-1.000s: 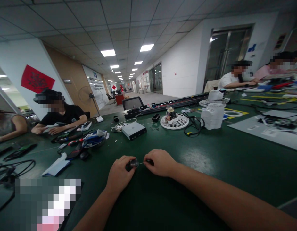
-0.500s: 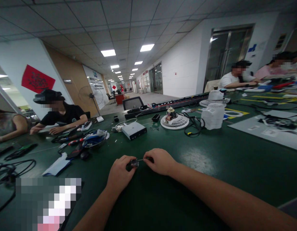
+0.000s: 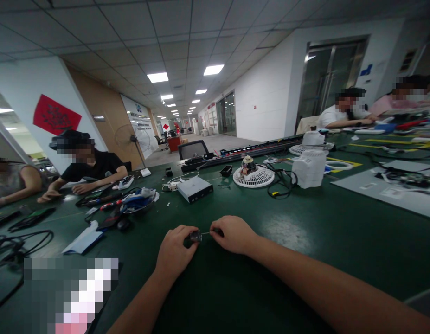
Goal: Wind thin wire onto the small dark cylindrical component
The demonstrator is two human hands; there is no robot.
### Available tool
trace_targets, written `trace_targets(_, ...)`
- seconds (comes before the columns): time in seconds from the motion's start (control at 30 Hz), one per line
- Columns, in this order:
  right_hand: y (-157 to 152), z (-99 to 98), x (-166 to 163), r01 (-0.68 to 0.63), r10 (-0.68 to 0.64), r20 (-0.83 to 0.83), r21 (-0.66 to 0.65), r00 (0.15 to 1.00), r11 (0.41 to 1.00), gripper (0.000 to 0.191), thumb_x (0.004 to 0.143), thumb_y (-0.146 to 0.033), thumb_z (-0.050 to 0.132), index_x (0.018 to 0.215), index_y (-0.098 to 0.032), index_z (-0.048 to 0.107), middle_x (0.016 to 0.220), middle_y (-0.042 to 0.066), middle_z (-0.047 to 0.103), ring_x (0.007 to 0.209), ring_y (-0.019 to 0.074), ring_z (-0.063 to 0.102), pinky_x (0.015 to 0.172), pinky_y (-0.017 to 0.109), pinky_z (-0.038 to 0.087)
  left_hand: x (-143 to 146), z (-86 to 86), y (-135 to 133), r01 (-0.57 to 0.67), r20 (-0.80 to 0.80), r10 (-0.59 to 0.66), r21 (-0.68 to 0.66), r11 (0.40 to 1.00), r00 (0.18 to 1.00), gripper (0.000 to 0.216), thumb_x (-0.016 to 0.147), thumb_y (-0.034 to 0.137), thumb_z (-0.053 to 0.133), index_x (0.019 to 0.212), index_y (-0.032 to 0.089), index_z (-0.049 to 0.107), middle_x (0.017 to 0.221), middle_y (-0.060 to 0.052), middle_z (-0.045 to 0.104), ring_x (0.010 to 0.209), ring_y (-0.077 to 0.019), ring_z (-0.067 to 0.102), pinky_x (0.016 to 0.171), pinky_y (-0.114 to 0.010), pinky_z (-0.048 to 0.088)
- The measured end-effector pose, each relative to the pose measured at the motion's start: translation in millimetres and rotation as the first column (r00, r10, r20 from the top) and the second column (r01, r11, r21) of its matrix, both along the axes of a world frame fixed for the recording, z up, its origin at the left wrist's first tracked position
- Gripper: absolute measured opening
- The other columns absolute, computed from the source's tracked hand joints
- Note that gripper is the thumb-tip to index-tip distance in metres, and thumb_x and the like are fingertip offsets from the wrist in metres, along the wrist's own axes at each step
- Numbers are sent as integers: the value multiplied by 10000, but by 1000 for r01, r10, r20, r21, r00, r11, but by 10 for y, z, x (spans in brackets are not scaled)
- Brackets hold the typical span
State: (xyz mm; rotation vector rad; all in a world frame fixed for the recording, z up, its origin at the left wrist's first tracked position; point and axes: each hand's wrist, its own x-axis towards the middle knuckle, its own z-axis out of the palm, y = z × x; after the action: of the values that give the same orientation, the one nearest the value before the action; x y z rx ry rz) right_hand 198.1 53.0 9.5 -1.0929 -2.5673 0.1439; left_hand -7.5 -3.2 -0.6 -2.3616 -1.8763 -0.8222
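Observation:
My left hand [image 3: 175, 248] pinches a small, dark, shiny cylindrical part [image 3: 195, 236], possibly a small motor, between thumb and fingers. Opposite it, my right hand [image 3: 234, 234] is closed on a thin metal-shafted tool [image 3: 205, 233] that looks like a small screwdriver. Its handle is mostly hidden in the fingers. The shaft points left at the end of the part; I cannot tell whether they touch. Both hands are low over the green table [image 3: 235, 287].
Beyond my hands sit a silver disc drive [image 3: 194, 188], a white fan grille [image 3: 253, 178] and a white plastic housing [image 3: 308, 168]. Leftward lie a folded blue cloth [image 3: 83, 239] and a dish of parts [image 3: 140, 202]. A grey panel [image 3: 361, 185] lies right. Several people work around the table.
Both hands keep their grips and stay almost in place. The view has shifted very slightly. At the left, a co-worker's hand has moved a little.

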Motion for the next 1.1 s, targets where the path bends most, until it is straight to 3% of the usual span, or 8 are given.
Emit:
trace_targets(0.17,-22,20,4,-53,52,-31,-31,998,998,206,878,-318,529,928,-241,713,810,16,711,731,169,620,640,270,381,-11,-3,6,14,10,-14,14,1000,1000,251,775,186,617,1001,263,697,1000,-24,717,916,-227,647,810,-366,475)
trace_targets(0.33,-21,31,-8,34,-34,-10,1,999,999,232,900,-320,498,922,-224,707,822,38,713,762,186,633,654,282,390,-15,-13,10,8,7,-8,27,1000,1000,249,785,216,615,1013,267,701,998,-20,718,913,-229,652,808,-369,482)
trace_targets(0.5,-11,-1,4,-68,68,-17,-18,998,998,221,885,-333,510,932,-250,709,822,15,713,738,174,619,651,275,390,-16,-24,8,9,4,-9,17,1000,1000,242,794,217,614,1014,276,693,1006,-10,710,911,-226,646,801,-363,478)
trace_targets(0.67,-13,6,3,1,0,-20,17,1000,1000,236,890,-332,494,915,-234,707,808,36,709,752,187,624,653,283,386,-8,6,-2,7,-5,-7,9,1000,1000,235,806,219,595,1017,259,692,1006,-21,707,912,-226,640,808,-365,469)
trace_targets(0.8,-23,13,5,-57,56,-15,-46,998,997,232,885,-347,507,953,-259,711,826,17,717,735,176,627,639,273,388,-11,2,2,11,-6,-11,-5,1000,1000,252,797,213,602,1028,264,690,1003,-22,703,904,-224,635,801,-359,465)
trace_targets(0.93,-23,10,-4,45,-45,-13,-31,999,998,259,899,-346,480,941,-242,713,822,35,715,734,185,626,644,280,391,-24,-2,7,14,-5,-14,-21,1000,1000,273,802,225,605,1058,275,687,1027,-17,697,914,-220,627,803,-355,463)
trace_targets(1.1,2,3,-4,-39,33,-61,-104,998,994,240,890,-349,505,946,-246,715,808,16,717,702,160,624,614,257,383,-7,19,-4,2,-3,-2,-35,999,1000,264,802,228,609,1050,258,693,1026,-20,697,911,-217,626,810,-356,461)
